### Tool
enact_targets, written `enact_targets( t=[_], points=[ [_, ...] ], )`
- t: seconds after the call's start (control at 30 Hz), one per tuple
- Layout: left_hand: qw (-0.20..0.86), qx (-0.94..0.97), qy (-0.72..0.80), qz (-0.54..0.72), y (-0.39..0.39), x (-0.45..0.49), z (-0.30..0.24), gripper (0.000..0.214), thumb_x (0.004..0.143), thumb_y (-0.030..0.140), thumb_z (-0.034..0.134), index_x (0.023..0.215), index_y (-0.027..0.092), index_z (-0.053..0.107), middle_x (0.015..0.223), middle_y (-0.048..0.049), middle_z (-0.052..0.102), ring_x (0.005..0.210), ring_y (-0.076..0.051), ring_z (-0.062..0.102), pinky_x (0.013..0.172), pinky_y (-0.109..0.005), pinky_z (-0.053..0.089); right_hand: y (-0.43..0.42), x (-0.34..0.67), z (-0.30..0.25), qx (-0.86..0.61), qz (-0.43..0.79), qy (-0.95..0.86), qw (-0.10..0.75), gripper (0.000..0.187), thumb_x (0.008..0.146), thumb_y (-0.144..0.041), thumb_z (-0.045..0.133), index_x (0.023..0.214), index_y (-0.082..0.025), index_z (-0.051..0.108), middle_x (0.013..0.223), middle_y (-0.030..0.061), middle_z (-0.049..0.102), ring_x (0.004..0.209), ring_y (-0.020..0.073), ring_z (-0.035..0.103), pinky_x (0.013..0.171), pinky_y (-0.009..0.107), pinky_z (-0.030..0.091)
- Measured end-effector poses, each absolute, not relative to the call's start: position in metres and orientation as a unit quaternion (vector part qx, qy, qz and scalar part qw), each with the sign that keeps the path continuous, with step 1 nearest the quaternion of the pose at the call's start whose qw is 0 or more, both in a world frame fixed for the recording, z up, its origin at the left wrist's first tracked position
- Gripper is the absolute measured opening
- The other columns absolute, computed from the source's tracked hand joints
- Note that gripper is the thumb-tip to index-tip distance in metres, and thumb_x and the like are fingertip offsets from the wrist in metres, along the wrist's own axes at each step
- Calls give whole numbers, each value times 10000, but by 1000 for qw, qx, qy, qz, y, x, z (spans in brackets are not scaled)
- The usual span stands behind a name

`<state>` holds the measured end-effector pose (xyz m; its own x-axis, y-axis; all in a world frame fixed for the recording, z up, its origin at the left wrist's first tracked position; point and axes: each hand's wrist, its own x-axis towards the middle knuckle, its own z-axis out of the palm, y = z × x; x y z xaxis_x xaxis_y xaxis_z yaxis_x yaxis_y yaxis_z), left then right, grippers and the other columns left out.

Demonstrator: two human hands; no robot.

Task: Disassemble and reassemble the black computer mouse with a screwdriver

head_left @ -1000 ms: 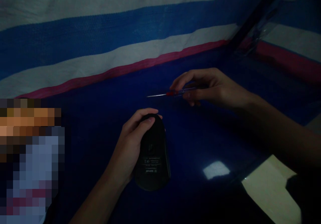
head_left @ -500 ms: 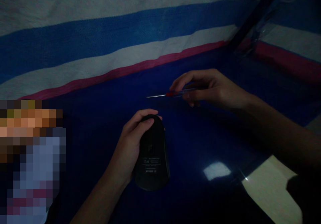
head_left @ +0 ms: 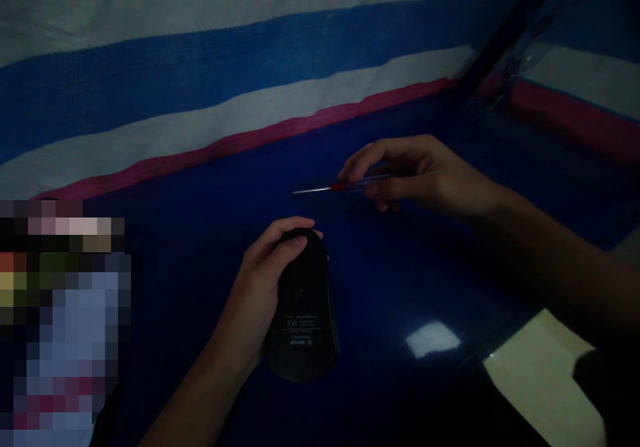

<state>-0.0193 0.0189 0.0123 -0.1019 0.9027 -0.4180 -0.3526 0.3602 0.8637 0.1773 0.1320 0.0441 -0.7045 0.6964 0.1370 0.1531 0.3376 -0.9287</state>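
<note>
A black computer mouse [head_left: 305, 313] is in my left hand [head_left: 265, 260], its underside with printed label facing up. My left thumb lies across its far end and the fingers curl round the far and left sides. To the upper right, my right hand [head_left: 400, 170] pinches a thin screwdriver [head_left: 340, 185] with a see-through handle and a red collar. Its metal shaft points left, apart from the mouse and beyond its far end. The handle's rear part is hidden by my right hand.
A dark blue surface [head_left: 210, 233] lies beneath both hands. Striped white, blue and red sheeting [head_left: 250, 40] rises behind it. A dark pole [head_left: 505, 30] slants at the upper right. At the lower right is a pale, cream-coloured patch [head_left: 545, 373]. The left edge is pixelated.
Both hands hold the mouse and screwdriver almost unchanged. The view has shifted very slightly, and the pixelated area at the left shows different colours.
</note>
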Motion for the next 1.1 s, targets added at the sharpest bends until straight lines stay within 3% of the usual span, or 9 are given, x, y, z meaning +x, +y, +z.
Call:
enact_targets(
  t=[0.63,0.9,1.1],
  points=[
    [622,243,537,515,19,-20,12,166,751,288,666,893,203,683,886,-32,721,688,-184,700,526,-233,538,132,176,43,-271,554,-738,272,159,773,-96,642,930,-109,627,996,37,665,546,20,569,455,136,457],
    [627,243,519,527,17,-23,8,247,810,381,613,974,233,724,998,-27,723,743,-174,696,544,-221,547,137,181,38,-164,614,-699,328,112,761,-11,588,808,-97,642,1082,51,658,522,-2,575,458,113,476],
    [629,243,526,518,19,-23,8,297,753,292,640,1022,206,729,1041,-58,723,796,-206,703,577,-240,549,134,184,42,-81,672,-683,275,205,746,10,581,908,-104,633,1192,65,658,704,91,708,570,159,556]
  ],
)
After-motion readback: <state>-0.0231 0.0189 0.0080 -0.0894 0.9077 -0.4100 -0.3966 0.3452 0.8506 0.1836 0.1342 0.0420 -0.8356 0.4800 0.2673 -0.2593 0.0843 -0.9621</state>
